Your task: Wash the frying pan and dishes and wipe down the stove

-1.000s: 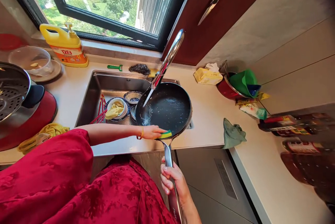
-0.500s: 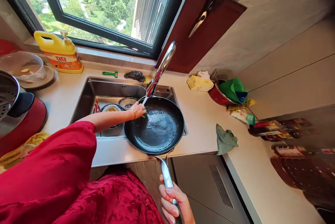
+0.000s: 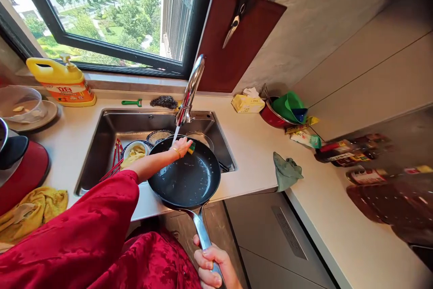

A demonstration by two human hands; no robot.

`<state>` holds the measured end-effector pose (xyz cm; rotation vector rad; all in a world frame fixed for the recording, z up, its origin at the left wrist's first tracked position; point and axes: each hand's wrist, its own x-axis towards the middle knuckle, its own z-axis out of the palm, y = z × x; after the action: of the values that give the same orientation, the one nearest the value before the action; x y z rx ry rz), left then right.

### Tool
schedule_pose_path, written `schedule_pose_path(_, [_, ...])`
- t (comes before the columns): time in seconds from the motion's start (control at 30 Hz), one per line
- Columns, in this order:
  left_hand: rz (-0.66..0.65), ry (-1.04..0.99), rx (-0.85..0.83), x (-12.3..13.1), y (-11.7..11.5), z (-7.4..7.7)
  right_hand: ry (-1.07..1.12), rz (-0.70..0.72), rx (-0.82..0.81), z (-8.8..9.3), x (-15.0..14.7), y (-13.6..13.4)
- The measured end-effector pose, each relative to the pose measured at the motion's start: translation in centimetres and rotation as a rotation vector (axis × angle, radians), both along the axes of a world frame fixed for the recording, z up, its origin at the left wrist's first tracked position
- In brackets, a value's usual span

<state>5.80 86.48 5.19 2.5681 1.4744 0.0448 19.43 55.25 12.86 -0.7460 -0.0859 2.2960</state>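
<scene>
The bottom edge cuts off the right grip (image 3: pixel 211 268), which covers the end of the pan handle (image 3: pixel 200 230). The left grip (image 3: pixel 181 146) hides most of the sponge (image 3: pixel 192 148). The scissors (image 3: pixel 236 23) have their handles blurred out; the bottles (image 3: pixel 355 153) on the bench (image 3: pixel 257 153) smear, labels unreadable.

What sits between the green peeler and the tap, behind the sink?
A dark wire scourer lies there, shown in the head view.
</scene>
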Motion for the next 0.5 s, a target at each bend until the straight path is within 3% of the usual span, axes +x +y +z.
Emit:
schedule_pose_path(0.1, [-0.178, -0.075, 0.026, 1.8, -1.3, 0.1, -0.001, 0.013, -0.006, 0.1, 0.5, 0.1])
schedule_pose_path(0.17, [-0.275, -0.083, 0.071, 1.5, -1.4, 0.5, 0.011, 0.021, 0.007, 0.0, 0.7, 0.1])
schedule_pose_path(0.23, [-0.196, -0.071, 0.113, 0.3, -0.7, 0.8, 0.018, 0.019, 0.013, -0.2, 0.8, 0.2])
schedule_pose_path(0.37, [0.108, -0.041, 0.123, -0.3, 1.2, 0.7, 0.018, 0.027, 0.01, -0.5, 0.9, 0.1])
schedule_pose_path(0.43, [0.136, -0.055, 0.062, 1.3, 1.5, 0.6, 0.01, 0.044, 0.001, -0.5, 1.0, 0.1])
schedule_pose_path(0.5, [0.082, -0.091, -0.007, 3.8, 1.0, 0.9, 0.002, 0.06, -0.011, -0.5, 1.0, 0.1])
